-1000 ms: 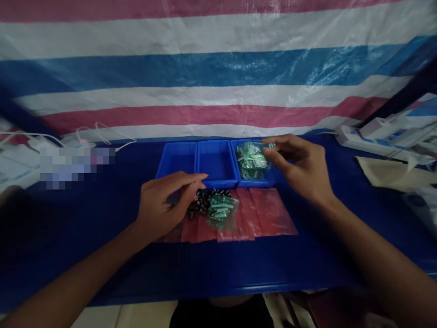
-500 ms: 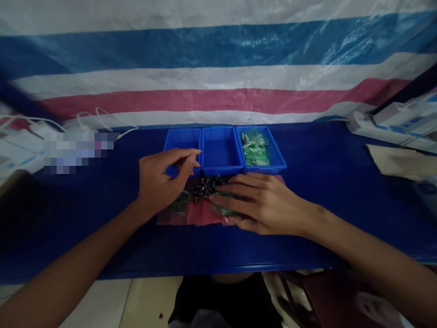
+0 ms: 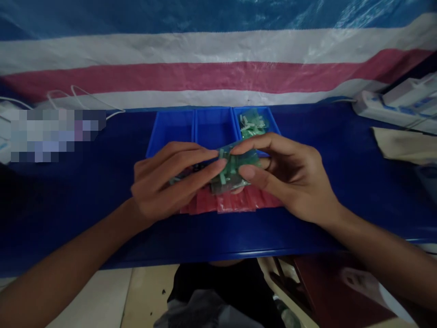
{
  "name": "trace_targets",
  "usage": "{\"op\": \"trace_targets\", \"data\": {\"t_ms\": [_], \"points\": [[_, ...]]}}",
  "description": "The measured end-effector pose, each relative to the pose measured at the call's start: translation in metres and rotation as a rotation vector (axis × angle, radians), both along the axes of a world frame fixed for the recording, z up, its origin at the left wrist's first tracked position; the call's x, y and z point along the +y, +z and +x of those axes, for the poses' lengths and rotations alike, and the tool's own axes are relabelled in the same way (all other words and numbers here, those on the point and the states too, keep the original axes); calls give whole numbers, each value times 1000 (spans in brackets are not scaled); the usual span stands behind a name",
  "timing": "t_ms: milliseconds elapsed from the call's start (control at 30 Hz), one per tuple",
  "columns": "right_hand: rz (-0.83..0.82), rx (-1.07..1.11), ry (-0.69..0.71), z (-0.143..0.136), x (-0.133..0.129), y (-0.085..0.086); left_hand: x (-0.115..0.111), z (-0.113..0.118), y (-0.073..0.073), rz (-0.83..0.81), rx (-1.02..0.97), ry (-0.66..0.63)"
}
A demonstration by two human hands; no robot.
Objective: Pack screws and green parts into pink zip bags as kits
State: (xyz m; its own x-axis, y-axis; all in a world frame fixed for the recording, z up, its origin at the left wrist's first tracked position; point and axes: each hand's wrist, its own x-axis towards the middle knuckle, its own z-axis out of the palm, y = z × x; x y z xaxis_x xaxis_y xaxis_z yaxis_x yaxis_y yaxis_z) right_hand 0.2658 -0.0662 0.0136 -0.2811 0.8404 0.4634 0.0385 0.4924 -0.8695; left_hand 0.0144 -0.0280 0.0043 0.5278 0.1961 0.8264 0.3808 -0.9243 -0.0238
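A small green plastic bag (image 3: 235, 175) with pale strip-like pieces inside is held up between my two hands, over the red bags. My right hand (image 3: 293, 177) grips its right part, thumb in front and index finger on the top edge. My left hand (image 3: 167, 177) pinches the left edge with its fingertips. Red plastic bags (image 3: 235, 200) lie in a row on the blue table beneath. Dark small parts (image 3: 196, 167) show only partly behind my left fingers.
Three blue trays stand behind my hands: the left (image 3: 174, 127), the middle (image 3: 216, 125) and the right (image 3: 273, 123), which holds green bags (image 3: 254, 123). White power strips (image 3: 372, 107) and a beige sheet (image 3: 392, 143) lie at the right. White cables run at the left.
My right hand has lifted a green bag off the red bags. My left hand has moved over to it and now touches its left edge. The view has tilted down.
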Motion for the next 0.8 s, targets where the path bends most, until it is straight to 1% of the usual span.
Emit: {"op": "trace_targets", "data": {"t_ms": [67, 100, 200, 267, 300, 367, 433, 467, 533, 600, 633, 667, 700, 733, 800], "points": [[95, -62, 24, 4, 3, 2, -3, -3, 5, -106, -33, 9], [189, -101, 4, 6, 5, 3, -4, -4, 9, -171, -34, 4], [446, -251, -125, 10, 6, 4, -11, -3, 18, -375, -92, 30], [513, -349, -167, 11, 4, 4, -16, 1, 20, -479, -175, 107], [508, -378, -182, 10, 2, 3, -18, 3, 19, -515, -202, 137], [429, -373, -226, 7, -2, 2, -21, 7, 15, -534, -231, 169], [286, -282, -283, 4, -4, 0, -21, 8, 13, -501, -220, 195], [214, -218, -276, 3, -4, -1, -20, 8, 12, -461, -201, 205], [77, -96, -204, 0, -3, -1, -16, 7, 13, -343, -147, 183], [-32, -17, -99, -1, 0, -1, -11, 5, 15, -218, -93, 116], [-68, 3, -49, -2, 1, -1, -9, 4, 15, -188, -76, 81], [-75, 17, -18, -2, 1, -1, -8, 3, 16, -199, -73, 63], [-37, 22, -16, -2, 2, -1, -7, 3, 17, -252, -85, 67], [43, 4, -46, -1, 2, -1, -6, 2, 17, -336, -111, 82], [326, -110, -175, 1, 2, -3, -6, 3, 16, -552, -217, 128]]}}
